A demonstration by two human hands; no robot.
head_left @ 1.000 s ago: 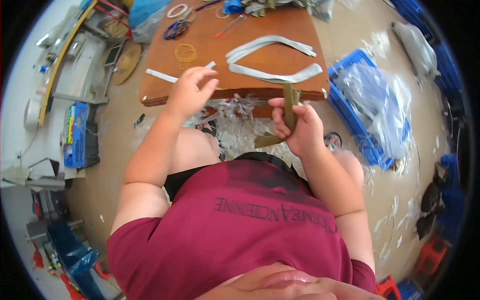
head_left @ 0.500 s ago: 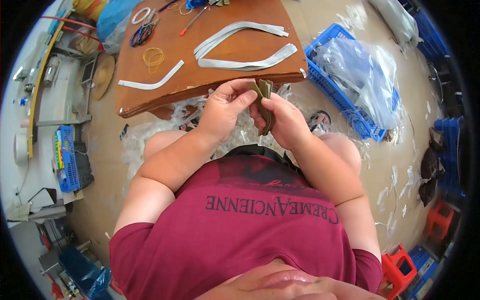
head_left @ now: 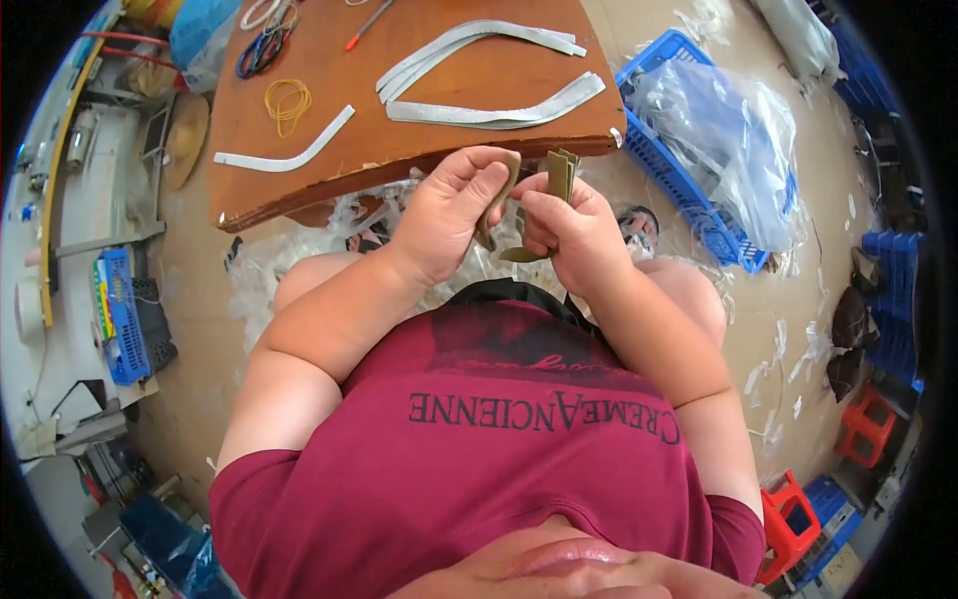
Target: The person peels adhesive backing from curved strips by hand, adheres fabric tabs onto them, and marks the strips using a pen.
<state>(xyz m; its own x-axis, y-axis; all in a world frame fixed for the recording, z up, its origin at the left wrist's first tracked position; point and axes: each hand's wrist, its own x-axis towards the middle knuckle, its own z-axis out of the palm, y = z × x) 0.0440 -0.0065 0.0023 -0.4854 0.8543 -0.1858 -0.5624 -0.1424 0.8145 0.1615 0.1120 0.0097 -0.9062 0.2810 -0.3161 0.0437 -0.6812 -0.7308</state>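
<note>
My left hand [head_left: 439,220] is closed, thumb against fingers, on an olive-brown strip [head_left: 507,182] that hangs down past the fingertips. My right hand [head_left: 581,232] grips a small bundle of olive-brown strips [head_left: 562,174]; their layered ends stick up above the fingers, and a loose end shows below. A narrow gap separates the two hands, which are above my lap just in front of the table edge. Pale grey curved strips lie on the brown table [head_left: 329,60]: a looped bundle [head_left: 469,45], a second bundle [head_left: 499,113] and a single strip [head_left: 289,160].
Yellow rubber bands [head_left: 287,105], scissors [head_left: 264,50] and a red-tipped pen [head_left: 367,28] lie on the table. A blue crate [head_left: 689,185] with clear plastic bags stands to the right. Plastic scraps litter the floor. Red stools [head_left: 790,529] are at lower right.
My hands have drawn apart. The left now has an olive-brown strip separate from the bundle in the right, which moved slightly right. The view has shifted a little.
</note>
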